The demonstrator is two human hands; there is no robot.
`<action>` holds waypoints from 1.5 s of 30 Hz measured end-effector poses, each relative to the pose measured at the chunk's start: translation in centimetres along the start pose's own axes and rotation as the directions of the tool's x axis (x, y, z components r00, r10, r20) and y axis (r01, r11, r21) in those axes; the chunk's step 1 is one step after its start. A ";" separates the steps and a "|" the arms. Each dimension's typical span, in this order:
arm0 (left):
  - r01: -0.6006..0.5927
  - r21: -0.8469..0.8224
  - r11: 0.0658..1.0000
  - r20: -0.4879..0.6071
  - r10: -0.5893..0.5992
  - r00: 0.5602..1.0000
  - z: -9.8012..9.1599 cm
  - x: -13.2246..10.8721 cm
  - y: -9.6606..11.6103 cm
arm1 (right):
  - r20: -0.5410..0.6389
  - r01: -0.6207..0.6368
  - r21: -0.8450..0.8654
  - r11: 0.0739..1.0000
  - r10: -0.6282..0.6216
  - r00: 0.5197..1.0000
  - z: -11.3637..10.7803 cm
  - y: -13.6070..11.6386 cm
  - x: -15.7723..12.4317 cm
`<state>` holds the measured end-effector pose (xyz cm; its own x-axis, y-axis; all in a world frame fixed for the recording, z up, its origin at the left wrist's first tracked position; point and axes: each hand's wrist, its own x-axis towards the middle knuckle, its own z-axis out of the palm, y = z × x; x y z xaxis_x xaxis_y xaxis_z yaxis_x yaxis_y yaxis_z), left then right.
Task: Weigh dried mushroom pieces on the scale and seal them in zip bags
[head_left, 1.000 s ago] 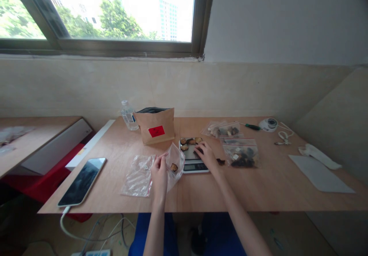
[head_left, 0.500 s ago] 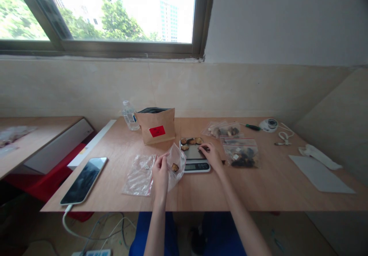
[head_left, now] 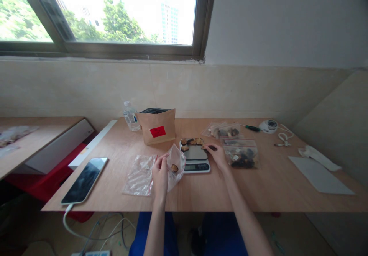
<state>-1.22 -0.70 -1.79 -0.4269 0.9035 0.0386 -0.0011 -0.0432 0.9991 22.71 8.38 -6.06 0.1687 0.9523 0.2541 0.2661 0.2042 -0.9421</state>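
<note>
Left hand (head_left: 160, 173): fingers pinched together on the mouth of a small clear plastic zip bag (head_left: 176, 163), held raised just left of the scale; one brown dried piece (head_left: 174, 168) lies inside it.

Right hand (head_left: 218, 155): at the right edge of the scale, fingertips closed on a small dark dried piece (head_left: 212, 147).

Small silver digital kitchen scale (head_left: 195, 157): on the light wooden table (head_left: 276, 179), between the two hands; several brown dried pieces (head_left: 191, 142) lie along the far edge of its platform.

Flat empty clear plastic bag (head_left: 139, 174): on the table, just left of the left hand.

Brown kraft paper pouch with a red label (head_left: 156, 126): upright, behind the scale and to its left.

Clear plastic water bottle (head_left: 131, 116): beside the pouch, on its left.

Clear zip bag filled with dark dried pieces (head_left: 241, 154): just right of the right hand; further filled bags (head_left: 225, 129) behind it.

Black smartphone (head_left: 84, 179): face up at the table's left front, white cable attached.

White sheet of paper (head_left: 320, 174): at the table's right side.
</note>
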 end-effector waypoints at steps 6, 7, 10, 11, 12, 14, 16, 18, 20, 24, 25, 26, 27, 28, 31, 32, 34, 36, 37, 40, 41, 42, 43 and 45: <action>0.018 -0.005 1.000 0.017 -0.018 1.000 0.4 -0.1 -0.3 | -0.034 -0.001 0.058 0.998 0.003 0.999 0.6 -4.3 -0.6; 0.023 0.002 1.000 0.024 -0.023 0.999 0.5 -0.1 -0.3 | -0.019 0.005 0.084 0.996 -0.004 1.000 0.9 -5.7 -0.9; -0.007 0.024 1.000 0.025 0.007 1.000 0.9 -0.3 0.0 | 0.121 0.031 0.132 0.991 -0.047 0.992 2.1 -10.1 -2.1; -0.025 0.028 0.999 0.017 0.024 1.000 1.0 -0.5 0.2 | 0.173 0.033 0.133 0.991 -0.056 0.983 2.6 -11.3 -2.6; -0.037 0.032 0.999 0.010 0.037 0.999 1.1 -0.6 0.4 | 0.223 0.039 0.125 0.991 -0.067 0.973 3.1 -12.3 -3.0; -0.040 0.041 0.998 -0.001 0.040 0.999 1.3 -0.8 0.9 | 0.283 0.070 0.087 0.994 -0.092 0.955 4.1 -13.5 -3.6; -0.029 0.040 0.999 -0.007 0.029 1.000 1.5 -0.9 1.2 | 0.302 0.135 0.030 0.990 -0.138 0.943 5.1 -13.8 -4.0; -0.025 0.017 1.000 -0.009 0.025 1.000 1.6 -0.9 1.5 | 0.304 0.211 -0.040 0.977 -0.189 0.934 5.9 -13.5 -4.3; -0.023 -0.014 1.000 -0.005 0.023 1.000 1.8 -0.9 1.6 | 0.314 0.273 -0.106 0.956 -0.228 0.922 6.7 -13.1 -4.5; -0.020 -0.044 0.999 -0.010 0.020 1.000 2.3 -0.8 1.9 | 0.345 0.323 -0.141 0.936 -0.260 0.902 7.2 -13.1 -5.1; -0.022 -0.046 0.999 -0.018 0.021 1.000 2.4 -0.8 2.0 | 0.351 0.321 -0.123 0.939 -0.262 0.899 7.1 -13.2 -5.0; -0.021 -0.045 0.999 -0.026 0.019 0.999 2.5 -0.8 2.0 | 0.347 0.315 -0.102 0.944 -0.263 0.900 6.9 -13.3 -4.9; -0.015 -0.043 0.999 -0.031 0.013 0.999 2.6 -0.8 2.1 | 0.327 0.309 -0.087 0.947 -0.266 0.907 6.6 -13.2 -4.5; -0.006 -0.040 0.999 -0.033 0.004 0.999 2.7 -0.8 2.2 | 0.288 0.307 -0.085 0.948 -0.272 0.918 6.4 -12.9 -3.9; 0.016 -0.043 0.999 -0.042 -0.018 0.999 2.8 -0.9 2.3 | 0.126 0.326 -0.201 0.924 -0.306 0.944 5.7 -10.5 -1.5; 0.016 -0.046 0.999 -0.047 -0.018 0.999 2.8 -0.9 2.3 | 0.119 0.335 -0.271 0.902 -0.314 0.942 5.6 -9.4 -0.6; 0.008 -0.062 0.998 -0.057 -0.012 0.998 2.8 -0.9 2.4 | 0.206 0.341 -0.404 0.849 -0.279 0.938 5.6 -7.0 0.7; 0.001 -0.079 0.997 -0.058 -0.006 0.998 2.7 -0.9 2.4 | 0.289 0.336 -0.506 0.794 -0.211 0.934 6.1 -5.0 1.4; -0.003 -0.082 0.997 -0.057 -0.002 0.998 2.6 -0.9 2.4 | 0.312 0.331 -0.543 0.772 -0.181 0.933 6.3 -4.2 1.4; -0.013 -0.062 0.998 -0.047 0.010 0.999 2.4 -0.8 2.4 | 0.311 0.315 -0.606 0.730 -0.147 0.939 7.0 -2.9 1.2; -0.019 -0.051 0.998 -0.048 0.017 0.999 2.3 -0.8 2.4 | 0.306 0.318 -0.612 0.724 -0.153 0.940 7.1 -2.7 1.1; -0.026 -0.043 0.999 -0.053 0.024 0.998 2.2 -0.7 2.3 | 0.306 0.326 -0.609 0.723 -0.165 0.938 7.0 -2.5 1.1; -0.033 -0.037 0.999 -0.059 0.030 0.998 2.1 -0.7 2.2 | 0.309 0.337 -0.596 0.728 -0.179 0.934 6.9 -2.4 1.2; -0.034 -0.040 0.999 -0.068 0.031 0.997 1.9 -0.6 2.0 | 0.315 0.360 -0.551 0.753 -0.211 0.925 6.4 -2.0 1.4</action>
<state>0.76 -0.48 0.23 -0.4869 0.8708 0.0684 -0.0226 -0.0909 0.9956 16.37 10.71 -5.20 -0.1995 0.9094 0.3649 0.7842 0.3714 -0.4970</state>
